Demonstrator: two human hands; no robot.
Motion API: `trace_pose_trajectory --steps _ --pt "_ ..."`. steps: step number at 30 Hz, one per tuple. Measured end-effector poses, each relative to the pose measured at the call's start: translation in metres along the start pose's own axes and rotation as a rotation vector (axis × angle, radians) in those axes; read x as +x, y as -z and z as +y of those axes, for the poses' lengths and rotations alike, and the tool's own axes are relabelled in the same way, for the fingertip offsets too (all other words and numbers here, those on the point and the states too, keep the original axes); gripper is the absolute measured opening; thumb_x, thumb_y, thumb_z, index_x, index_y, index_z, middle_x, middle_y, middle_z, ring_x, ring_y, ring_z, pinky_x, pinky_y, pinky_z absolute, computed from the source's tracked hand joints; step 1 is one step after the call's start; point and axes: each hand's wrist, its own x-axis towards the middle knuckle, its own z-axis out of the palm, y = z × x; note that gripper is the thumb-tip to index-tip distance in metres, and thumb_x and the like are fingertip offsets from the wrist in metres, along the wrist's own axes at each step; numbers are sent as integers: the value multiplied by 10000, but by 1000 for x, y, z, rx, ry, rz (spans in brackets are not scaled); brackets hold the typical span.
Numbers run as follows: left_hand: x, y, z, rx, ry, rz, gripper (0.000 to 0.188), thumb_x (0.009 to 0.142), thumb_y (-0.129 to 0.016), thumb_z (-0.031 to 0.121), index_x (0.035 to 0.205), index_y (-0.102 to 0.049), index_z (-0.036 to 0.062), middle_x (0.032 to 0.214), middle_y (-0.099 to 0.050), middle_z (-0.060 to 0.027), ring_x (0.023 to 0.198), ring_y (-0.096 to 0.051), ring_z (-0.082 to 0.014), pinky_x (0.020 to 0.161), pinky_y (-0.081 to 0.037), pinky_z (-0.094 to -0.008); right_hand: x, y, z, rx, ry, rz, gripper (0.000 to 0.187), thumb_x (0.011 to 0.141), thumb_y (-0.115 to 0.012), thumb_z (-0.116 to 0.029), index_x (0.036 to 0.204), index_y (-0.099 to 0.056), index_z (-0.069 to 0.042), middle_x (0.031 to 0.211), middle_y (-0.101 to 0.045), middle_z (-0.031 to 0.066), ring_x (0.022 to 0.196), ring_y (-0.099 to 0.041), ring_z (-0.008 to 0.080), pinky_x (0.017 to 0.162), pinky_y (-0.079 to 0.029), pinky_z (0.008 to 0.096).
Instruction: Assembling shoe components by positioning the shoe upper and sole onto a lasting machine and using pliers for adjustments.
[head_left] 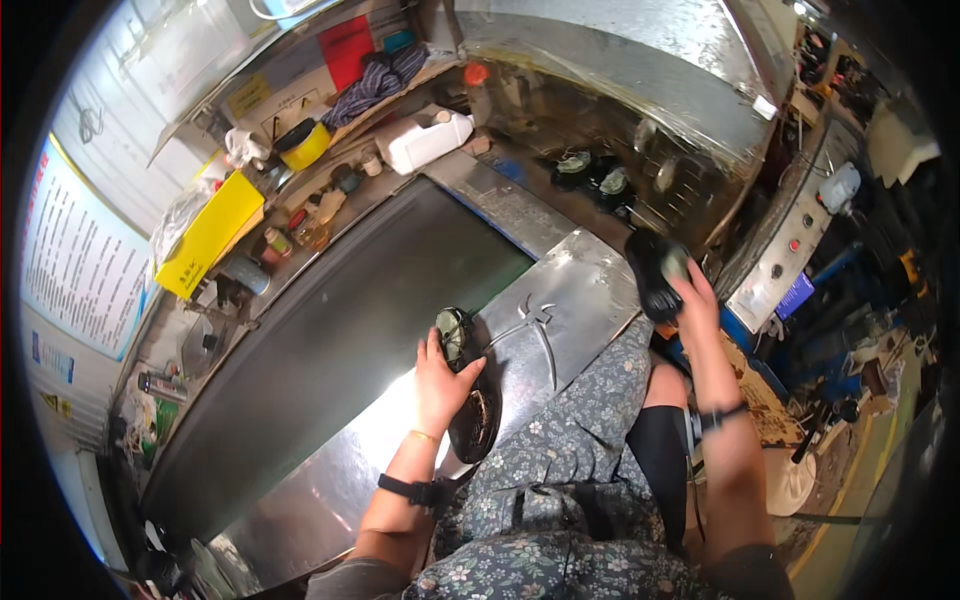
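Our left fingers (pixel 434 350) clamp a black shoe (pixel 478 422) near the counter's (pixel 575 275) front edge; our right fingers (pixel 694 284) clamp another shoe (pixel 648 268) by its right corner.

Both hands (pixel 440 388) hold black shoes (pixel 650 270), metal pincers (pixel 540 321) lying nearby.
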Motion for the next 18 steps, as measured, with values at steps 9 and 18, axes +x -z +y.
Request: trace_pose_trajectory --steps 9,18 --pt "-20 32 29 -1318 608 -200 592 869 -661 54 1396 -400 -19 1171 -621 -111 1010 -621 -187 882 -513 -308 -140 -91 71 -181 -464 -766 875 887 -710 -280 1527 -168 -31 1548 -269 170 1346 -396 231 1095 -335 339" --pt "-59 14 124 -1091 -72 -841 610 874 -673 4 1416 -394 -29 1352 -526 -144 1230 -518 -205 1059 -392 -335 -185 29 -107 -251 -45 -155 814 717 -681 49 1468 -381 -51 1389 -500 105 1245 -503 183 1061 -374 308"
